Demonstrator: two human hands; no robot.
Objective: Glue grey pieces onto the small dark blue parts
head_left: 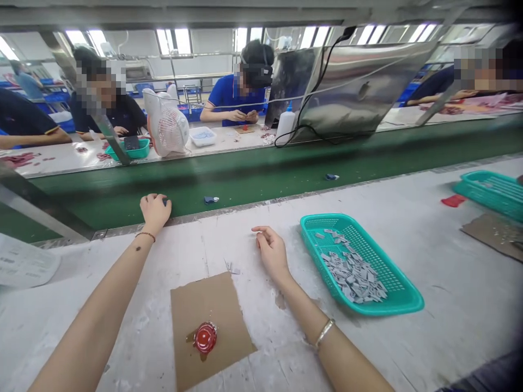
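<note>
Piece [165,202], dark, against left fingers [152,197], partly hidden.

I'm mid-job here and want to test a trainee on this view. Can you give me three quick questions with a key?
1. What sits on the cardboard nearest the camera?
A) a white bottle
B) a red, round object
C) a pair of scissors

2. True or false: the right hand is inside the teal basket of grey pieces.

3. How many dark blue pieces lie on the green strip away from the left hand?

Key: 1. B. 2. False; it is left of the basket, at the white table. 3. Two.
</note>
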